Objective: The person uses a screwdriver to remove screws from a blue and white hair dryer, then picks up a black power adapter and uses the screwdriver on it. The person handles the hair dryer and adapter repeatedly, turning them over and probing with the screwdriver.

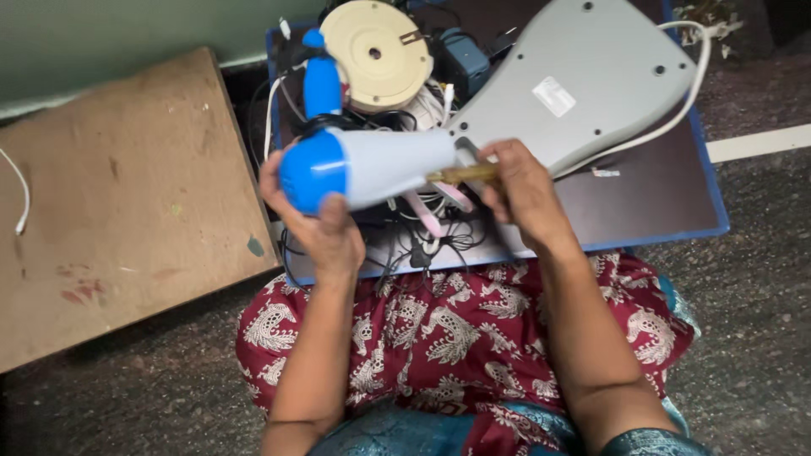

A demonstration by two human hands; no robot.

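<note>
Above your lap, over the near edge of the tray, your left hand (317, 211) is wrapped round the blue rear cap of a blue-and-pale-grey plastic hair dryer (363, 166), thumb on the near side, fingers behind. Its grey barrel points right, toward your right hand (524, 190). That hand is closed on a screwdriver with a translucent yellow handle (463, 174), held level, its far end at the barrel's mouth; the tip itself is hidden.

Items beneath and beyond:
- Dark brown tray with a blue rim (676, 203), resting across your knees.
- Large pale-grey plastic housing (583, 76), teardrop-shaped, with screw holes and a white label, lying face down just behind your right hand.
- White cord (688, 97) looping round that housing.
- Cream round plastic disc (376, 52), at the tray's far left.
- Tangle of black and white wires (422, 241) under the dryer.

You sit on a dark, gritty floor (760, 338) in red patterned cloth (439, 329). A worn wooden board (118, 203) lies to your left.
</note>
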